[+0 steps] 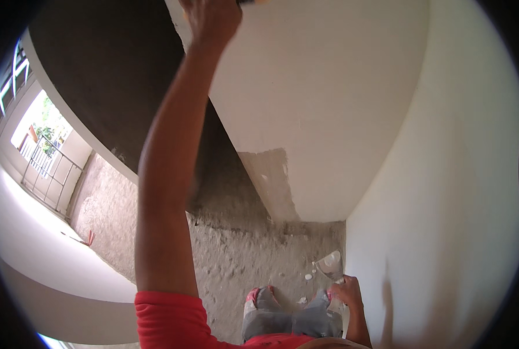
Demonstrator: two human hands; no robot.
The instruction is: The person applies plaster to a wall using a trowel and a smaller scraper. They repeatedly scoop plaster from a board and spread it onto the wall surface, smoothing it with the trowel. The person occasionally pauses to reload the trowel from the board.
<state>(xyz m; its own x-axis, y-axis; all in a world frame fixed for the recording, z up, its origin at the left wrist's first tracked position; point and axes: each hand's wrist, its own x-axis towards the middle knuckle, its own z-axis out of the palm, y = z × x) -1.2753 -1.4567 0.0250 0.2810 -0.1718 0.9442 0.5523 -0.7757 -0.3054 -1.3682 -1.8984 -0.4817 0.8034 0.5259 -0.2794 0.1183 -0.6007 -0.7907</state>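
Note:
My left hand is raised high at the top edge, with the arm stretched up across the picture in front of the wall. Its fingers are closed on a tool with a dark and orange part, mostly cut off by the edge, so its kind does not show. Low down beside my right leg, my right hand is closed round the handle of a broad putty knife. White paste lies on its blade. The wall in front is mostly coated white, with a bare grey-brown patch near its bottom.
A dark wall section adjoins the white one on the left. The rough concrete floor carries white paste drops. A smooth white wall stands close on my right. At far left are a metal railing and a bright opening.

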